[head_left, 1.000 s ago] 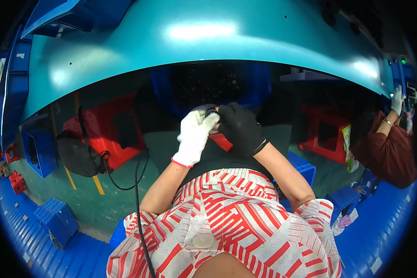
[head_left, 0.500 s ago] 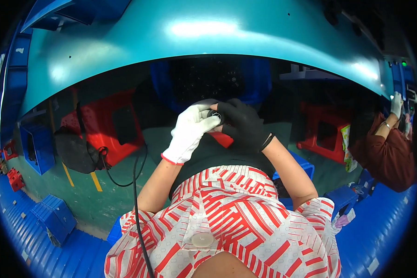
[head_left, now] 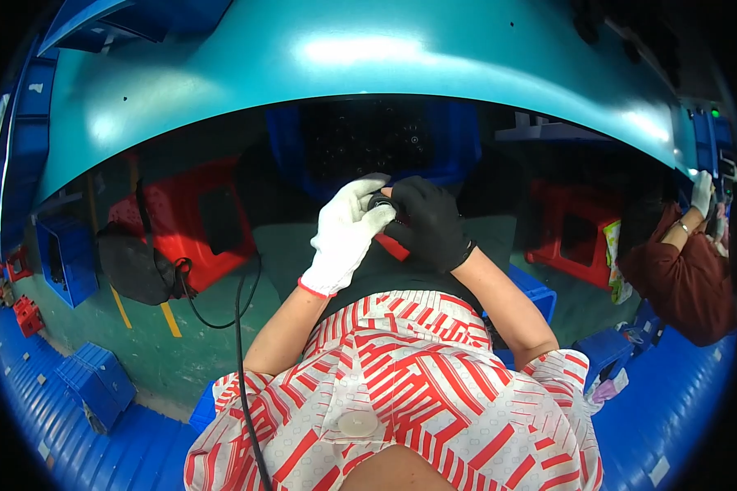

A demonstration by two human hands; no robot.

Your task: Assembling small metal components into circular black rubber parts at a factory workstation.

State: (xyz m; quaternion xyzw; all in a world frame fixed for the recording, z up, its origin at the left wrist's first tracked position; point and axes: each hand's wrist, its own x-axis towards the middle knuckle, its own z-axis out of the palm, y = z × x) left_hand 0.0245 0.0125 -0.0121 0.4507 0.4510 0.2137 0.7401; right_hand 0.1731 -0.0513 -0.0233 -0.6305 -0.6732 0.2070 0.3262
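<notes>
My left hand, in a white knitted glove with a red cuff, pinches a small black ring-shaped part between thumb and fingers. My right hand, in a black glove, closes on the same part from the other side, and its fingers partly cover it. Both hands meet above my lap, just on the near side of a blue bin that holds several small dark round pieces. Fine detail of the held part is too small to make out.
A teal worktable curves across the far side. Red stools stand left and right, with a black bag by the left one. A black cable hangs along my left side. At the right sits another person in a brown sleeve.
Both hands stay together on the black part. My left hand has shifted slightly right, and its thumb now presses lower on the part's near edge.
</notes>
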